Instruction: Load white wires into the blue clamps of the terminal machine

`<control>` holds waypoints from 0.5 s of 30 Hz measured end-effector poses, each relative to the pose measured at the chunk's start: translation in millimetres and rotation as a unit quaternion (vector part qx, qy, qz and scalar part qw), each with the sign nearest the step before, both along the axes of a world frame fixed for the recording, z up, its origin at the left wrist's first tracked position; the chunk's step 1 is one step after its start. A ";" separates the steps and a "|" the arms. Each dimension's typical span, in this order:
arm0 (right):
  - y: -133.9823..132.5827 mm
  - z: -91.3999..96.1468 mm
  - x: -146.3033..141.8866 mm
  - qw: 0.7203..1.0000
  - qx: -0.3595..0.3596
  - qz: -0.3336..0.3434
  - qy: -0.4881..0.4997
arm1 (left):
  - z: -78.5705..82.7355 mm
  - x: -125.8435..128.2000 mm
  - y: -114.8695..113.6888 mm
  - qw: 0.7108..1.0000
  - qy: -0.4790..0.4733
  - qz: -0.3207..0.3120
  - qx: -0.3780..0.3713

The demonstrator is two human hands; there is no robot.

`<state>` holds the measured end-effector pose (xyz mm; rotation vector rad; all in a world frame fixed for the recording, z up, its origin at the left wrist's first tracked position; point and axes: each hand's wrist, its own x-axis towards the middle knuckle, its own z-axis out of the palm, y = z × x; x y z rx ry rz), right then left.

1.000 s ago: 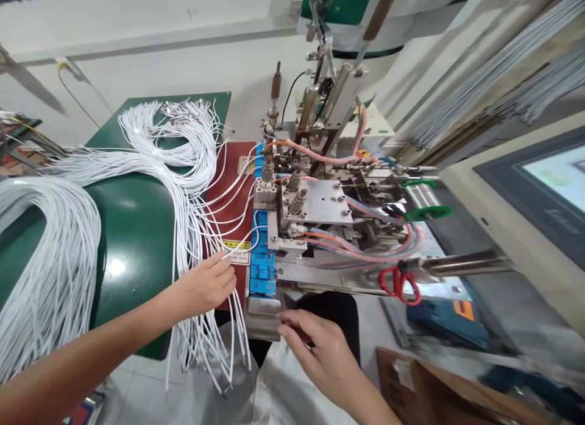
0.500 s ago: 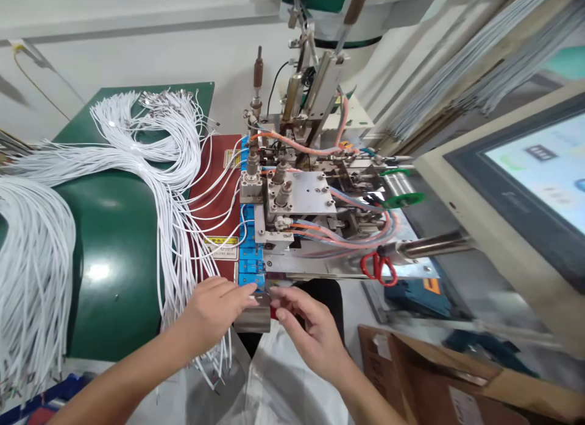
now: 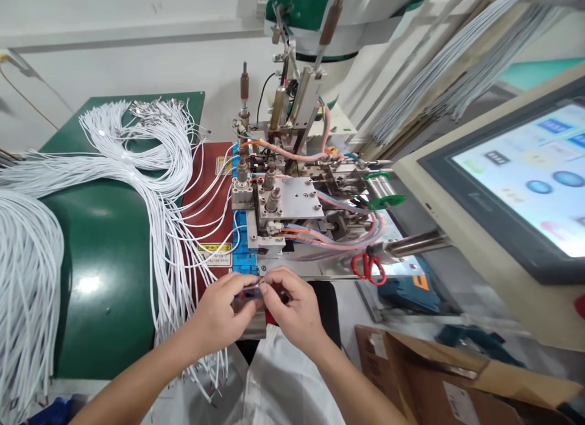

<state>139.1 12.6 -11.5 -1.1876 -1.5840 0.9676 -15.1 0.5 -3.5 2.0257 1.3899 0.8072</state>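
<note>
A: Where the two hands meet, at the front edge of the machine, what is being held?

B: A small part is pinched between them. The left hand is closed on it from the left, thumb and forefinger drawn together. The right hand is closed on it from the right with the same tight grip. The fingertips of both are nearly touching.

A: Can the part be identified?

B: It cannot. It is small, dark and blurred, and mostly covered by the fingers.

A: Where is it located?

B: It is held just below the blue fixture strip and above the metal chute. Whether the strip is touched cannot be told.

A: Wires?

B: White wires are draped across the green counter. Several ends are fanned towards the blue strip. The rest are hung over the counter's front edge, beside the left wrist. Contact with that wrist cannot be confirmed. A second bundle is seen at far left.

A: Anything else nearby?

B: Red-handled scissors are laid on the machine's plate, to the right of the hands and apart from them. A lit touch screen is mounted at right. An open cardboard box is placed at lower right. A white bag is spread below the hands, between the forearms.
</note>
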 end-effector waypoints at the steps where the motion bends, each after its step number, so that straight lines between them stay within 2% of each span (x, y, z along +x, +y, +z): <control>1: 1.5 0.6 0.1 1.000 0.006 0.004 -0.004 | 0.9 0.1 1.3 0.999 -0.027 0.009 -0.022; 4: 5.4 0.6 1.0 0.999 0.030 0.021 -0.009 | 2.3 -0.4 6.4 0.994 -0.082 0.011 -0.075; 8: 6.3 -3.3 0.5 0.999 0.037 0.020 0.002 | 2.5 -0.4 11.2 0.985 -0.101 -0.009 -0.136; 15: -3.8 -10.4 -8.2 0.996 0.035 -0.070 0.042 | -3.3 6.0 10.2 0.959 -0.181 0.106 -0.192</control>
